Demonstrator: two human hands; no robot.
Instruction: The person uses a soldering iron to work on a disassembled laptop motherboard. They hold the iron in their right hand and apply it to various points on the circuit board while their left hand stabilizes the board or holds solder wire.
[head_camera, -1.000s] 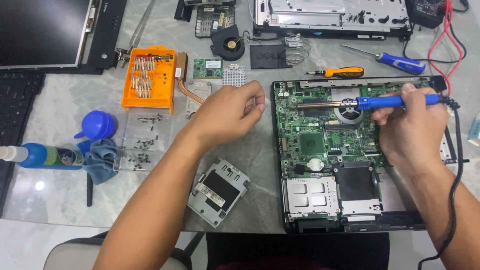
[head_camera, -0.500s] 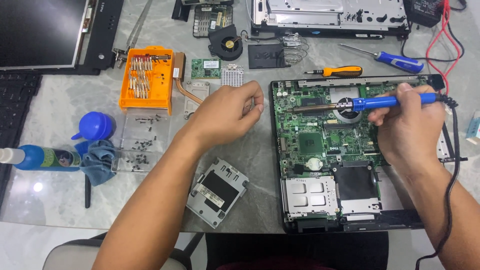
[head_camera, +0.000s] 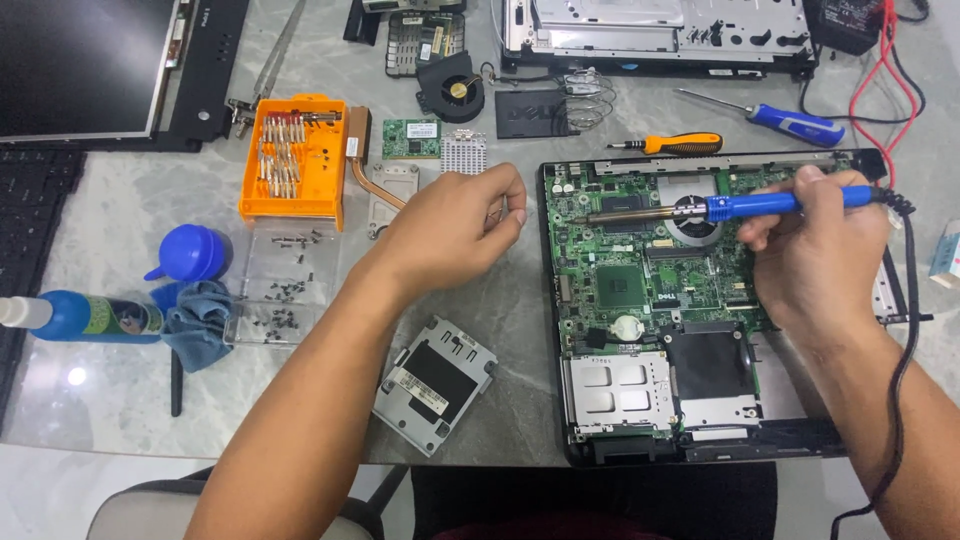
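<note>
**Soldering iron held level over an opened laptop base**

The right hand (head_camera: 815, 255) is closed around the blue-handled soldering iron (head_camera: 720, 209), which lies nearly level, its metal tip pointing left over the upper part of the green laptop motherboard (head_camera: 640, 280). The iron's black cord (head_camera: 908, 300) drops past the wrist along the right edge of the black laptop base (head_camera: 700, 445).

The left hand (head_camera: 450, 235) rests on the grey marble-patterned tabletop (head_camera: 500, 330) just left of the base's left edge, its fingers curled in around something small and thin that I cannot make out; whether it grips it firmly cannot be told.

Between the forearms lies a silver metal drive caddy (head_camera: 433, 383), tilted, near the table's front edge. Behind the left hand sit an orange screwdriver-bit case (head_camera: 295, 160) and a clear plastic tray of small screws (head_camera: 285, 290). An orange-handled screwdriver (head_camera: 680, 144) lies just beyond the base's far edge, a blue-handled screwdriver (head_camera: 790, 123) further back. The bare tabletop between the left hand and the caddy gives the most open room.
</note>
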